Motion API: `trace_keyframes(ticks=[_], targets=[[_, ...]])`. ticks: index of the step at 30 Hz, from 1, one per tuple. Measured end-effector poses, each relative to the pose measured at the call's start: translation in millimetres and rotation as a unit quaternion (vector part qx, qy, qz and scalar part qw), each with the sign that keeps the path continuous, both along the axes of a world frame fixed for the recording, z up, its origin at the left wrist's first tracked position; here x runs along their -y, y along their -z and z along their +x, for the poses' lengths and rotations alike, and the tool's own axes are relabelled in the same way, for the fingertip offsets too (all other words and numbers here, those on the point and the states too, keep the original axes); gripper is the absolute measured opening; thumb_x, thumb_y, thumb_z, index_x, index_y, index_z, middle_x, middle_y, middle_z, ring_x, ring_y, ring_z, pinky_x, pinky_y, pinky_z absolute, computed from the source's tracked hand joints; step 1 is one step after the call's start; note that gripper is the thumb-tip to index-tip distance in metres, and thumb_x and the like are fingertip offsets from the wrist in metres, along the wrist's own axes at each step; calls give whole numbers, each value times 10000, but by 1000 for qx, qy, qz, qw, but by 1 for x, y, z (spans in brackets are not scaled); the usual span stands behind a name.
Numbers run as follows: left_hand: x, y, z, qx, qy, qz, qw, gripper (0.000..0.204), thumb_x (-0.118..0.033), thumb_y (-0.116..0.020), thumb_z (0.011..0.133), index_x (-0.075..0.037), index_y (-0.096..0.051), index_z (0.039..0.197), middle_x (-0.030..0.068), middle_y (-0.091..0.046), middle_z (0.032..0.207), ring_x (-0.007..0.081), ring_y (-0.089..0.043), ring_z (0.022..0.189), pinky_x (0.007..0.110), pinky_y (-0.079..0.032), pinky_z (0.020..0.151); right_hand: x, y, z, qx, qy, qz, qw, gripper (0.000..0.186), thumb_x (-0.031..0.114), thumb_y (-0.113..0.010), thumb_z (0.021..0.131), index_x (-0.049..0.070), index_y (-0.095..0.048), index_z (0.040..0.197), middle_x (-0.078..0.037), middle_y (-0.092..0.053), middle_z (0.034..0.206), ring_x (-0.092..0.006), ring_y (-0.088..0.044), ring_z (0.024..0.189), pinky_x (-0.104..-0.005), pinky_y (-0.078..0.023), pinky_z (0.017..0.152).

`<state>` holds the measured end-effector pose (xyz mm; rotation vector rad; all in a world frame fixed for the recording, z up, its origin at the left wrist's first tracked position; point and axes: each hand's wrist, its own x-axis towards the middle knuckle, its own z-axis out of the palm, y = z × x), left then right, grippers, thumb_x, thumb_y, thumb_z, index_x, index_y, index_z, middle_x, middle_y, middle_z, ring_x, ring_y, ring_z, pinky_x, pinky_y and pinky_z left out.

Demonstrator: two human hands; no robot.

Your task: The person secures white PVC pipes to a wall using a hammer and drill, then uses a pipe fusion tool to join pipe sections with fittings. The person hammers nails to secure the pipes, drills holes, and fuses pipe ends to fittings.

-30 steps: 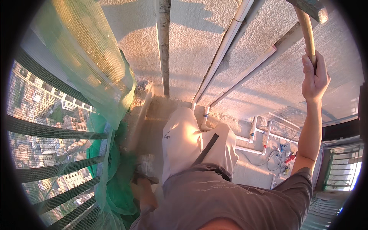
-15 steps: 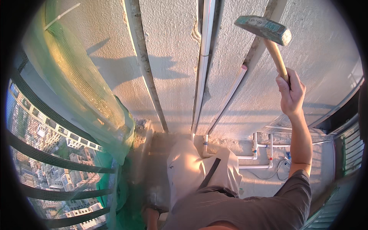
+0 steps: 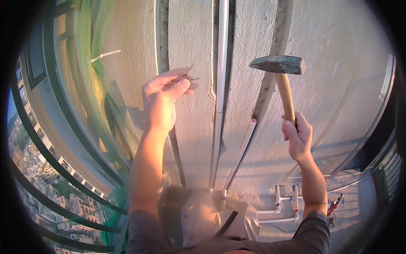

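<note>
My right hand is closed round the lower wooden handle of a hammer, its worn greenish-grey head uppermost in front of the wall. My left hand is raised at the wall, thumb and fingers pinching a thin, brownish, wire-like piece. The piece is too small and blurred for its exact kind to be told. Between the hands, a long white pipe runs up a groove cut in the wall. A shorter white pipe ends below the hammer, in another groove.
Green netting with a white cable tie hangs at the left, beside a dark railing high above buildings. White pipework runs along the floor, lower right. A red-handled tool lies near my right arm.
My left hand has come up from low beside my body to the wall, with the thin piece in it. My right hand and the hammer have moved lower and left in the view.
</note>
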<state>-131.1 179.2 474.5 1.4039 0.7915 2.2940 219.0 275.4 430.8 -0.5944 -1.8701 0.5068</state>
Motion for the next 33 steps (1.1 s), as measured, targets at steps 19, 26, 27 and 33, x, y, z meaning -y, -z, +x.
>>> trace_keyframes(ticks=[19,26,27,33], targets=[[-151,-153,-28,-378,-461,375,709,101,54,-763,839,-11,-730,908,96,-758,913,237,-746,800,318,-592,713,4,8,31,-11,3,-33,999,207,111,-610,1031,-61,-646,1142,-5,-591,741,-59,-541,616,-248,-453,559],[-158,-150,-28,-378,-474,393,691,114,50,-776,826,-30,-731,894,81,-763,912,243,-749,809,331,-597,714,-1,6,27,-42,-28,-69,996,258,173,-583,1058,-64,-636,1145,-10,-588,749,-62,-540,616,-240,-442,557],[-159,-149,-28,-376,-476,398,689,113,48,-778,826,-31,-731,890,80,-763,910,243,-749,809,332,-598,714,0,4,25,-44,-30,-76,996,270,183,-575,1063,-67,-631,1146,-7,-583,746,-62,-530,607,-240,-437,552],[-165,-144,-26,-370,-473,400,692,124,83,-730,830,-22,-706,890,90,-741,924,262,-729,856,348,-591,755,5,-22,15,-64,-93,-128,985,351,225,-548,1091,-95,-611,1220,-24,-587,807,-65,-504,626,-234,-431,564]])
